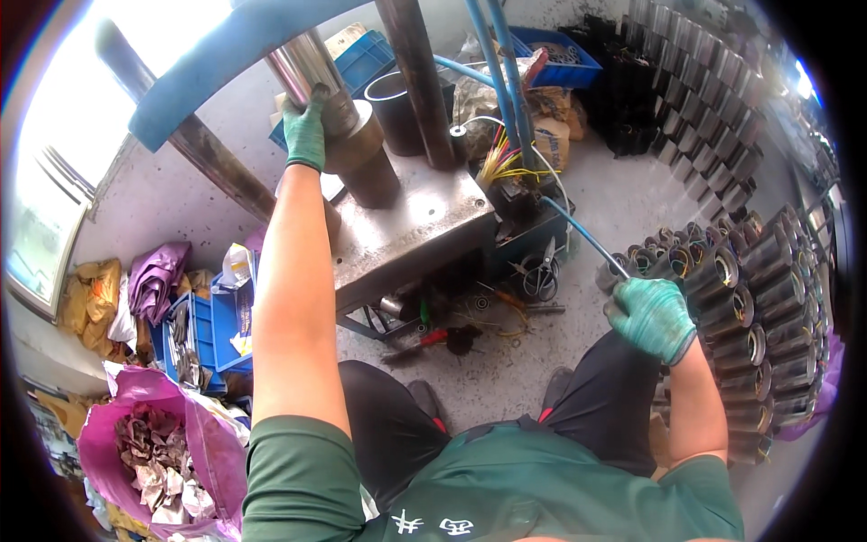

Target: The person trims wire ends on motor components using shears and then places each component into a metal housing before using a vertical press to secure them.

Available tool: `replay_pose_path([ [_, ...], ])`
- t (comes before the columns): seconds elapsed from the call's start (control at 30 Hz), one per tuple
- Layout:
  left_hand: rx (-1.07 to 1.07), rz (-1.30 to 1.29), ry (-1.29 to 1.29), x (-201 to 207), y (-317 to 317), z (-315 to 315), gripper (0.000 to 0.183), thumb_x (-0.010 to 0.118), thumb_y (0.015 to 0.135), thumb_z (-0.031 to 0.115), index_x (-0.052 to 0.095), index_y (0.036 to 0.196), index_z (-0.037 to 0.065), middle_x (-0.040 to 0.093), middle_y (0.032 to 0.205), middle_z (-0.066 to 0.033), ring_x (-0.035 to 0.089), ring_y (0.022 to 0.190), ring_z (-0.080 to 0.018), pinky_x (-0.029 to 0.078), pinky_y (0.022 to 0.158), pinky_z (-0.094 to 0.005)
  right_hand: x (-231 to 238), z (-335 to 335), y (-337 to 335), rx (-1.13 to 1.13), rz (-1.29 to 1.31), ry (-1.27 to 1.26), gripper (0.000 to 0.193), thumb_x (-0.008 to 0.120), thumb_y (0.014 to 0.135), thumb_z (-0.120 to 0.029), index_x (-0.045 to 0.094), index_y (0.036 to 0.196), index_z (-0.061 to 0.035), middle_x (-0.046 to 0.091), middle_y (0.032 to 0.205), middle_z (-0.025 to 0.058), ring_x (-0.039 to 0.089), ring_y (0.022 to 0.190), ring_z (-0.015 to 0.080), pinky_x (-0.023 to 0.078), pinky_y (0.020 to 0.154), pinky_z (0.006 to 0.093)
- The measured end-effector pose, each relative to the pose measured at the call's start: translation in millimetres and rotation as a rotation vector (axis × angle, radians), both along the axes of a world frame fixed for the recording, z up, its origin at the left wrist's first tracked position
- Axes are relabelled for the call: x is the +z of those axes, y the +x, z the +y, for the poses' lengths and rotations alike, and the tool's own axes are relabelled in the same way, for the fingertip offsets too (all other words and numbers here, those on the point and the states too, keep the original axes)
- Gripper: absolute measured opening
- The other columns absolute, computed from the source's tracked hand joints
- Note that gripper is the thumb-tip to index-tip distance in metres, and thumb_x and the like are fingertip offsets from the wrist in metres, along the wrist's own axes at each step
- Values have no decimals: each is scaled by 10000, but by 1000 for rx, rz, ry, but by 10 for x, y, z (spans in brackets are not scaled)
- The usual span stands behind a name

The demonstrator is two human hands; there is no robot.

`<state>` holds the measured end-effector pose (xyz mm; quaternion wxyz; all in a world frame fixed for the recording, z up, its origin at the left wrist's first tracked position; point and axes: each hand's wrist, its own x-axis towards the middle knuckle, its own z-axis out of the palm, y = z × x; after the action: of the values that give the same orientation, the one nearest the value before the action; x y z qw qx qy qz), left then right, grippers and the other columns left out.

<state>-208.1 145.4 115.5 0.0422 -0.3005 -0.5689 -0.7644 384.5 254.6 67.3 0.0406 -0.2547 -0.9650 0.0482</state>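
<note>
My left hand (305,134), in a green work glove, is closed against the side of a shiny metal cylinder (318,79); some of its fingers are hidden. Below the cylinder, a thick dark metal piece (368,172) stands on the steel bed (420,212) of a press with a blue frame (217,68). My right hand (652,318), gloved too, wraps around the end of a lever (591,237). This thin rod runs up and left to a dark pump unit (519,200) beside the press bed.
Stacked motor housings with wires (745,307) stand close to my right arm. More metal tubes (704,108) are piled behind. A purple sack of crumpled paper (99,443) and blue bins (230,316) sit left. A red-handled tool (433,338) lies under the press.
</note>
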Motion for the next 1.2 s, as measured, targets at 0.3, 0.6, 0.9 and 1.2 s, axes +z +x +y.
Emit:
replay_pose_path([
  [0.3,-73,0,19,-17,-40,-34,578,872,837,220,588,1286,-7,695,1138,-118,684,989,-215,567,884,-335,6,13,-3,-1,-15,11,330,667,902,-353,702,759,-58,674,733,175,692,710,408,559,689,517],
  [0.6,22,2,-90,50,102,-40,652,916,797,246,583,1292,-18,694,1160,-135,682,1012,-221,561,894,-342,-46,27,21,23,16,29,283,668,929,-325,709,801,-76,682,759,161,695,728,393,558,700,506],
  [0.9,-9,67,-92,-82,-178,6,735,956,744,281,581,1296,-29,705,1153,-144,686,1035,-230,553,917,-354,41,48,-15,66,-51,25,296,646,943,-330,704,823,-65,686,770,164,695,729,391,559,698,502],
  [1.2,53,117,-193,-145,-391,-19,711,955,737,270,582,1253,-46,730,1111,-163,720,967,-243,579,848,-357,355,190,-151,196,-210,-25,281,614,950,-304,735,981,-52,732,870,184,718,840,393,572,792,495],
])
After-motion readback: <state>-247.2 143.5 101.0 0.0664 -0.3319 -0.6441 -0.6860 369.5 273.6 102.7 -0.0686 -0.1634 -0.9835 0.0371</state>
